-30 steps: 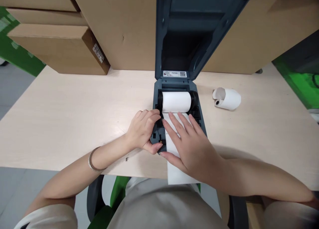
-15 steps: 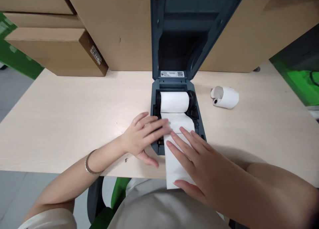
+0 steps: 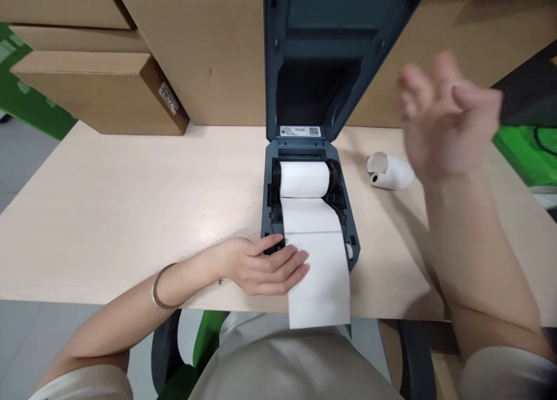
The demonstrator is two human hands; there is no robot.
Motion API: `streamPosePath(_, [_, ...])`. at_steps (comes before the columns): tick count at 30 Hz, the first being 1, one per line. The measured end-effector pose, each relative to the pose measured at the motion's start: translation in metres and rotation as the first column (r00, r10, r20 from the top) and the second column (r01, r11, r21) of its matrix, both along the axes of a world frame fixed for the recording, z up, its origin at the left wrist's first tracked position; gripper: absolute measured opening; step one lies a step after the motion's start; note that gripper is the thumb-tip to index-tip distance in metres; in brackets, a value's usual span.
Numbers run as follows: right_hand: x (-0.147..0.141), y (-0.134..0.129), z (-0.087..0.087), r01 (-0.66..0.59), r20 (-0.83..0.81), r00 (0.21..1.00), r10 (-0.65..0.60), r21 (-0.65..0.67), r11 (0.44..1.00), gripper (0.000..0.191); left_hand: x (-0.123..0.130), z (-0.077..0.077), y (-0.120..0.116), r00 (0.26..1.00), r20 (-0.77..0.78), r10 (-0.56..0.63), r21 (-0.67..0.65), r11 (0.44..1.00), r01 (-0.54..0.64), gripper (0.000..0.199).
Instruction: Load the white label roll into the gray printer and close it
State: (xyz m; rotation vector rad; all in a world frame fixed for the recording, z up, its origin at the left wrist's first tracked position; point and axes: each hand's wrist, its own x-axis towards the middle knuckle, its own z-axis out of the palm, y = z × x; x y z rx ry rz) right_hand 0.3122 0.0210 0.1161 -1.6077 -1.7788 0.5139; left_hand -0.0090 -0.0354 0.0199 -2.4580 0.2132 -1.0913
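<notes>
A dark blue-grey label printer [image 3: 353, 237] stands on the table with its lid [image 3: 333, 35] raised upright. Inside it sits a white label roll [image 3: 304, 180]. The label strip [image 3: 324, 290] runs from the roll over the printer's front and past the table edge. My left hand [image 3: 267, 266] rests flat on the strip's left side, fingers stretched out, its index finger over the printer's front left corner. Up at the right, apart from the printer, my right hand [image 3: 450, 119] is raised, palm showing, fingers loosely spread and blurred by motion. I see nothing in it.
A curled piece of white paper with a small core [image 3: 394, 173] lies on the table [image 3: 130, 214] right of the printer. Cardboard boxes [image 3: 209, 58] line the back, directly behind the lid. A smaller box [image 3: 96, 93] stands at the back left.
My right hand has left the label strip and swung up to the right. My left hand has slid down toward me and now lies on the strip. The strip's front shows fully.
</notes>
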Motion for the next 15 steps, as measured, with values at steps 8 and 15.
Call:
streamPosePath(8, [-0.017,0.001,-0.023,-0.24,-0.404,0.889,0.216,-0.01,0.971,0.073,-0.005,0.001,0.0,0.986,-0.072,-0.151,-0.24,0.962,0.13,0.028])
streamPosePath(15, [-0.016,0.002,-0.019,-0.198,-0.328,0.929,0.172,-0.046,0.979,0.076,-0.007,-0.004,-0.001,0.985,-0.095,-0.147,-0.218,0.968,0.124,0.033])
